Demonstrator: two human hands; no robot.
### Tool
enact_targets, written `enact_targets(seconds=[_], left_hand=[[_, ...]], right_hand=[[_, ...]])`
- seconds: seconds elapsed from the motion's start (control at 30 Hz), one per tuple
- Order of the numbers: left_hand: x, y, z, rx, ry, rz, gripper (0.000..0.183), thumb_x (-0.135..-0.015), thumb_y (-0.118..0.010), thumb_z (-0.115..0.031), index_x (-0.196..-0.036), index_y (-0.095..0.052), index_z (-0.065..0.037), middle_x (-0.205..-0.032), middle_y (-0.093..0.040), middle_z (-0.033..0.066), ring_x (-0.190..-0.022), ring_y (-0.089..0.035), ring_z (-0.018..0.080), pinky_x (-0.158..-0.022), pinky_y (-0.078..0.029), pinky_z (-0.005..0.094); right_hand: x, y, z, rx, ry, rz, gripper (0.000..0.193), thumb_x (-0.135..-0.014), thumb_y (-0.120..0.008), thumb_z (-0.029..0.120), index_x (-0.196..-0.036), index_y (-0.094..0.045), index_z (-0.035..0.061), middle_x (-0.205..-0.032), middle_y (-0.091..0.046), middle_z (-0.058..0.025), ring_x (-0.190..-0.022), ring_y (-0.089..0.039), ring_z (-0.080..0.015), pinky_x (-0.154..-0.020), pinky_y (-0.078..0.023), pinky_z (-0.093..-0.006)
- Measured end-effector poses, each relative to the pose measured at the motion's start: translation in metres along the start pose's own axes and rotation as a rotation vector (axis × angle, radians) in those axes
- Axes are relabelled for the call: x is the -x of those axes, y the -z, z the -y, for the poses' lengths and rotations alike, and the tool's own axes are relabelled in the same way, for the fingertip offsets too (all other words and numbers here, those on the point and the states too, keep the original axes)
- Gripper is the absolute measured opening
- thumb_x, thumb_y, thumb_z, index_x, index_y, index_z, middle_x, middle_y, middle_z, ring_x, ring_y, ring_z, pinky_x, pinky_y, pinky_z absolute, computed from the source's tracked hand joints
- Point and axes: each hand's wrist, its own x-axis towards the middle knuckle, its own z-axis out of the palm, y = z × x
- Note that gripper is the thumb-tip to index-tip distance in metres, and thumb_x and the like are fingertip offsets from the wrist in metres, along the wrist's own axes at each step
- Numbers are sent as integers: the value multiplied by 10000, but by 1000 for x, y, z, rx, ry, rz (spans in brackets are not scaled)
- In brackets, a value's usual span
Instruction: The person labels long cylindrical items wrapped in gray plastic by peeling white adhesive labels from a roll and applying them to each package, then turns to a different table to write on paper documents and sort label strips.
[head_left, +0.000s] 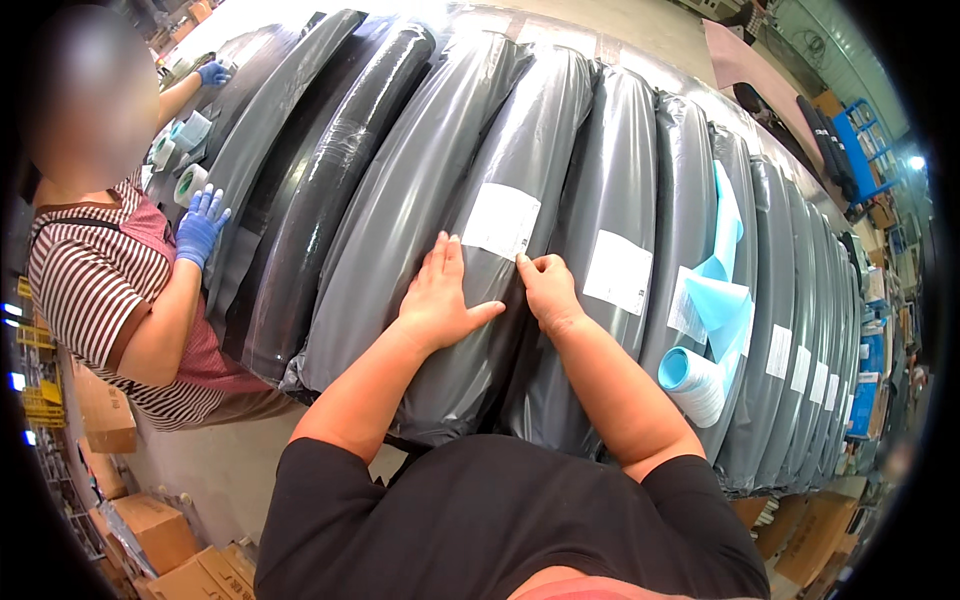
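Biggest first: a row of long grey bundles (605,150) stretches away on either side of the left hand (440,300) and the right hand (548,292), and the bundle being worked on (475,355) runs right beneath the pair. Off to the right hand's right, a light-blue strip (722,300) trails down to a coiled roll (693,385). Now the left hand: palm flat on the wrapping, fingers nearly together, thumb stuck out wide. And here's the white label (503,220), just ahead of both hands, left fingertips at its lower edge! The right hand has thumb and forefinger nipped together at the label's lower right corner; lifted or stuck down, I can't tell. Best play, I'd say: press that left palm firmly so the film lies taut, stroke outward from the label's middle, and settle the pinched corner last, no tugging, because this glossy wrapping looks ready to pucker.
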Motion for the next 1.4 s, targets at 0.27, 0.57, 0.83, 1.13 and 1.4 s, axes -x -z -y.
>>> enact_targets(seconds=[0.27,0.57,0.83,1.13,1.4], left_hand=[[14,-14,19,-11,-193,-213,1077,-817,-716,-440,-1529,-133,120,-1614,-105,316,-1527,-100,389,-1247,-122,423],[29,-10,18,74,-324,-71,1066,-770,-747,-442,-1558,-194,16,-1645,-103,228,-1521,-145,376,-1234,-176,456],[92,-9,18,250,101,112,1339,-658,-873,-488,-1579,-10,-40,-1596,-175,282,-1441,-308,415,-1177,-324,424],[109,-25,-24,123,112,112,1319,-659,-892,-419,-1582,-20,-62,-1583,-198,273,-1420,-336,416,-1164,-349,434],[125,-35,-41,1,89,97,1300,-679,-873,-450,-1580,-31,-38,-1580,-190,298,-1440,-298,427,-1181,-311,442]], right_hand=[[29,-29,-9,853,781,-89,761,-950,-577,303,-1528,-238,-58,-1605,-201,-270,-1496,-198,-396,-1214,-212,-435],[59,-3,-26,641,533,213,777,-1009,-503,348,-1518,-170,-135,-1613,-128,-314,-1508,-186,-398,-1220,-205,-412],[197,157,-43,505,1064,-267,681,-873,-676,127,-1487,-411,-1,-1523,-435,-193,-1396,-417,-313,-1133,-306,-423],[263,337,-148,927,465,-1118,1062,-723,-806,618,-1372,-462,-149,-1393,-494,-343,-1340,-444,-459,-1155,-342,-501],[208,334,-208,520,365,-735,710,-913,-707,264,-1483,-400,-28,-1481,-452,-258,-1359,-455,-368,-1131,-350,-419]])
